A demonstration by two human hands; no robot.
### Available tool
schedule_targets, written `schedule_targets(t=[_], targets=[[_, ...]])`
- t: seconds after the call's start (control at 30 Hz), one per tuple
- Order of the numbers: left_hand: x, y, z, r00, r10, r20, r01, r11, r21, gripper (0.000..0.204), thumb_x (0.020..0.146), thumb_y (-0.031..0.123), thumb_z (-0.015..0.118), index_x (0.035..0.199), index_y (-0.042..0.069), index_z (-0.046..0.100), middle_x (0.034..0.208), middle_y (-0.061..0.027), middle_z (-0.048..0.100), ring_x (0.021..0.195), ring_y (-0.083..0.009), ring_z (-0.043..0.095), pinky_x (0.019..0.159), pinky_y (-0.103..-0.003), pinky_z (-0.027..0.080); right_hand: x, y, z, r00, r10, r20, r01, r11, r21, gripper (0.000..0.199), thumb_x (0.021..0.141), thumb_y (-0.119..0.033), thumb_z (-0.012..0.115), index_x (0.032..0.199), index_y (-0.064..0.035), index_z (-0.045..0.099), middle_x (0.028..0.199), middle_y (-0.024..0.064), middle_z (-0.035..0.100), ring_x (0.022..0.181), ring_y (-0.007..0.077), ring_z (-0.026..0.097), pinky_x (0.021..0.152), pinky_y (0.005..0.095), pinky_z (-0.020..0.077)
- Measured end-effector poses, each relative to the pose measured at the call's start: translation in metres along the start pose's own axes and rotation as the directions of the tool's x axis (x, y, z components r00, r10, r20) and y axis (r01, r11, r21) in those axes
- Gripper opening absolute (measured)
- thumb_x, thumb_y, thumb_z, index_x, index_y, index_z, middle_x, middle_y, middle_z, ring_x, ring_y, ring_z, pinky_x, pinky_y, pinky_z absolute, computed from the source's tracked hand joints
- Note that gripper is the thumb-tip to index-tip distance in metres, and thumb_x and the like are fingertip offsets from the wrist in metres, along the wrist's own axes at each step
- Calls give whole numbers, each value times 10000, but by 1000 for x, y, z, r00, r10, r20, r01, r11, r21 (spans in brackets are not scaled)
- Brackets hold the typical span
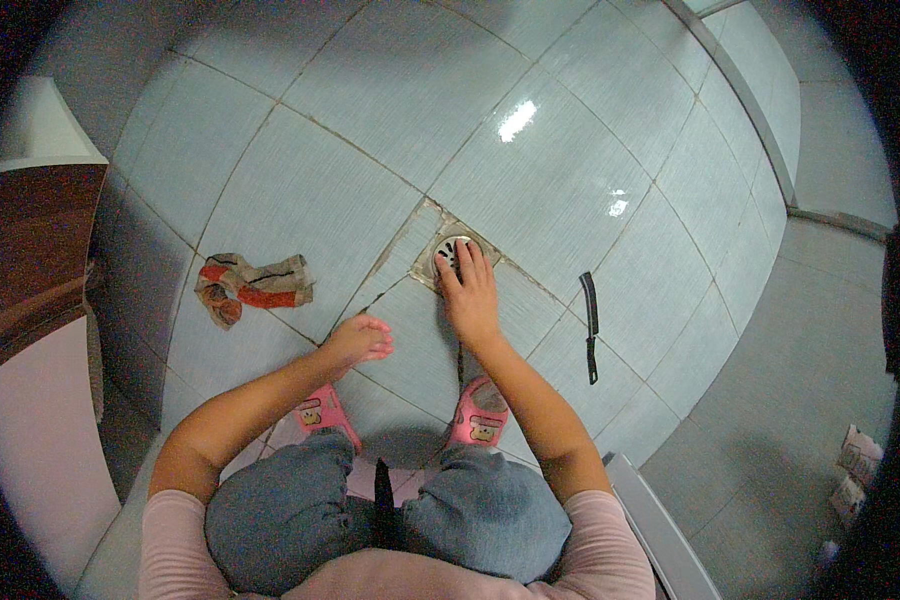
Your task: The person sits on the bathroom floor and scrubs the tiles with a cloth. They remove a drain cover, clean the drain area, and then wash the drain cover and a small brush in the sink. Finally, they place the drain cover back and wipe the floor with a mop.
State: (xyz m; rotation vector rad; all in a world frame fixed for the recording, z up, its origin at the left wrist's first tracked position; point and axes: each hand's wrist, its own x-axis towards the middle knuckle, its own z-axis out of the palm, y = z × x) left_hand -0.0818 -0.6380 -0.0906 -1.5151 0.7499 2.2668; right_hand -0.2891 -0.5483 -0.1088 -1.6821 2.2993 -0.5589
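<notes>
My right hand [472, 300] reaches down to a round metal floor drain cover [450, 243] with dark slots, set in a square frame in the tiles. Its fingers are stretched out and rest on the cover, hiding part of it. Thumb and fingers stand apart, and no grip shows. Nearer to me on the left, my left hand [358, 342] hovers above the floor with fingers loosely curled and nothing visible in them. To the right of the drain lies a slim black tool [591, 325] with a narrow handle; its exact kind is unclear.
A crumpled beige and orange-red piece [250, 286], cloth or wrapping, lies on the tiles [350, 120] to the left. My pink slippers [480, 412] stand close to the drain. A brown and white cabinet [40, 250] borders the left; a raised edge [745, 100] runs along the far right.
</notes>
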Motion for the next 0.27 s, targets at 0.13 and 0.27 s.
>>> schedule_targets(t=[0.13,0.27], targets=[[2,-1,-2,1000,-5,-4,5,1000,2,211,816,93,535,1005,17,483,929,-107,569,809,-198,597,741,-314,501,-2,-1,-5,1000,-3,26,3,1000,-2,382,789,-131,494,1170,-117,503,1299,163,381,1217,366,326,1005,489,256],[-3,4,-3,1000,2,9,-2,1000,-5,228,812,109,550,1011,20,482,936,-105,569,813,-202,596,750,-322,502,-9,7,2,998,-68,-20,68,998,6,404,713,-82,560,1116,-103,541,1257,153,422,1181,341,369,964,450,322]])
